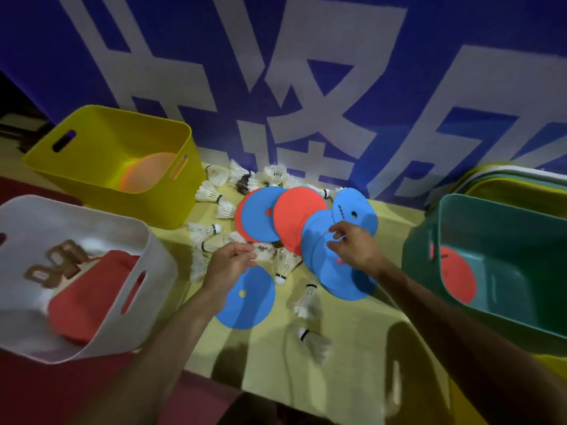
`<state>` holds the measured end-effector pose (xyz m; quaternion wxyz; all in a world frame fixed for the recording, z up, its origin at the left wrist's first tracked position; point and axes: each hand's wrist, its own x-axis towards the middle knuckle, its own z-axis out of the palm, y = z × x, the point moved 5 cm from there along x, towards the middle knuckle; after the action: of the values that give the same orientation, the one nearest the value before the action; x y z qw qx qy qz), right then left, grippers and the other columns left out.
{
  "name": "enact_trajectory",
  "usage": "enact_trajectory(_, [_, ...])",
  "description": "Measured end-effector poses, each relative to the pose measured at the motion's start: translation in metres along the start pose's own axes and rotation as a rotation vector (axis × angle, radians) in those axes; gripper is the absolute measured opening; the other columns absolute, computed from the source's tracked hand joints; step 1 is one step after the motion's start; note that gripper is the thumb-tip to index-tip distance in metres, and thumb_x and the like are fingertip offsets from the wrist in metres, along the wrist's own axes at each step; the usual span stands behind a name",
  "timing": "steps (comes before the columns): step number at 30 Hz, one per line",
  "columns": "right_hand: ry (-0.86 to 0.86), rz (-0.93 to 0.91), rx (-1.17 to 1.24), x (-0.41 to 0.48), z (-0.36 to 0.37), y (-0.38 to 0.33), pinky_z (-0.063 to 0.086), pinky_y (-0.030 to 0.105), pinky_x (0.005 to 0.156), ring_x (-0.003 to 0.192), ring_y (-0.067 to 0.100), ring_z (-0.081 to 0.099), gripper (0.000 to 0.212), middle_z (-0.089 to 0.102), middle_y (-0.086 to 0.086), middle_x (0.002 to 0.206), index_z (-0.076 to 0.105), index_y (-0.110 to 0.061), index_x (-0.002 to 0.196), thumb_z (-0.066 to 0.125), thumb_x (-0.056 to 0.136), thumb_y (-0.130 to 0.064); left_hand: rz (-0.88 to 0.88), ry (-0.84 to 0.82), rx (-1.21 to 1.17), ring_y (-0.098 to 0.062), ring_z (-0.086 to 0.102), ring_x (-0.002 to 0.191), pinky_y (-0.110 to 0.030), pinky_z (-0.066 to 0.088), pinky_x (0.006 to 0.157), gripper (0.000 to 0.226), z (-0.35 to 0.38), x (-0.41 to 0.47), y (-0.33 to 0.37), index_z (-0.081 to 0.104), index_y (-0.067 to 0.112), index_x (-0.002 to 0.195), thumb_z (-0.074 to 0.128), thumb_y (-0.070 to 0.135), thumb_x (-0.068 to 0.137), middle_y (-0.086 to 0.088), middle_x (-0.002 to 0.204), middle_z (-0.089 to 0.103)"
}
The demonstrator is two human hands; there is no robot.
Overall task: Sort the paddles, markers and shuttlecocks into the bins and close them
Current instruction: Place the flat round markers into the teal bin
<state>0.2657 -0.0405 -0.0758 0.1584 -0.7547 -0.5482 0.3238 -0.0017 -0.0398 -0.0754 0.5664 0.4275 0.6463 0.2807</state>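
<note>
Here, a blue banner with large white characters hangs behind a pale yellow bench. Three open bins ring the work area so that each kind of item has its own place. On the right is a teal bin holding one red marker. On the left is a white bin holding red paddles with wooden handles. At the back left is a yellow bin with orange markers inside. A stack of lids waits behind the teal bin, so none of the bins is closed yet.

In the middle lies an overlapping pile of markers, flat blue and red discs. One lone blue disc lies nearer the person.

The person's right hand reaches over the pile. Its fingers are curled narrow and seem to pinch the edge of a blue marker, probably to peel it off the heap. The left hand has its fingers closed round the feathers of a shuttlecock, just beside the pile.

Loose shuttlecocks are scattered around and under the discs, so sorting looks well short of finished.
</note>
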Motion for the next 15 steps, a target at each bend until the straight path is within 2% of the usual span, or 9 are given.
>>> enact_trajectory(3, [-0.031,0.038,-0.042,0.002,0.032,0.001,0.038,0.023,0.085,0.105,0.025,0.061,0.034,0.067,0.010,0.111,0.061,-0.009,0.117,0.066,0.084,-0.017,-0.093,0.025,0.017,-0.019,0.065,0.087,-0.023,0.048,0.072,0.011,-0.020,0.014,-0.037,0.067,0.011,0.095,0.060,0.005,0.088,-0.008,0.098,0.069])
enact_trajectory(6, [-0.046,0.112,-0.047,0.003,0.058,0.007,0.039,0.028,0.086,0.107,0.030,0.060,0.037,0.065,0.014,0.112,0.060,-0.005,0.118,0.067,0.084,-0.018,-0.157,0.046,0.040,-0.022,0.062,0.098,-0.033,0.049,0.089,0.015,-0.035,0.025,-0.072,0.069,0.011,0.095,0.057,0.003,0.090,-0.006,0.099,0.068])
enact_trajectory(8, [-0.050,0.159,-0.063,0.000,0.072,0.014,0.042,0.031,0.086,0.106,0.033,0.059,0.041,0.064,0.016,0.114,0.059,-0.005,0.118,0.069,0.082,-0.021,-0.201,0.097,0.074,-0.026,0.060,0.105,-0.037,0.046,0.093,0.017,-0.044,0.030,-0.094,0.069,0.012,0.097,0.055,0.004,0.091,-0.009,0.107,0.067])
enact_trajectory(10, [-0.038,0.213,-0.075,-0.003,0.081,0.020,0.043,0.032,0.086,0.107,0.033,0.059,0.044,0.062,0.017,0.117,0.058,-0.005,0.120,0.071,0.081,-0.022,-0.227,0.141,0.100,-0.027,0.059,0.101,-0.035,0.046,0.088,0.020,-0.050,0.034,-0.111,0.067,0.008,0.103,0.055,0.001,0.089,-0.010,0.107,0.064])
enact_trajectory(13, [-0.012,0.267,-0.106,-0.007,0.089,0.025,0.042,0.037,0.092,0.113,0.035,0.054,0.051,0.056,0.020,0.124,0.053,-0.004,0.127,0.070,0.082,-0.021,-0.207,0.213,0.159,-0.027,0.058,0.087,-0.032,0.043,0.076,0.019,-0.057,0.043,-0.125,0.062,0.001,0.098,0.065,0.000,0.079,-0.015,0.095,0.060])
enact_trajectory(15, [-0.003,0.291,-0.129,-0.010,0.093,0.025,0.039,0.040,0.099,0.119,0.035,0.049,0.054,0.050,0.020,0.129,0.050,-0.004,0.130,0.069,0.083,-0.023,-0.210,0.232,0.261,-0.034,0.056,0.104,-0.037,0.046,0.086,0.043,-0.055,0.049,-0.135,0.056,0.000,0.113,0.075,0.011,0.076,-0.022,0.115,0.053])
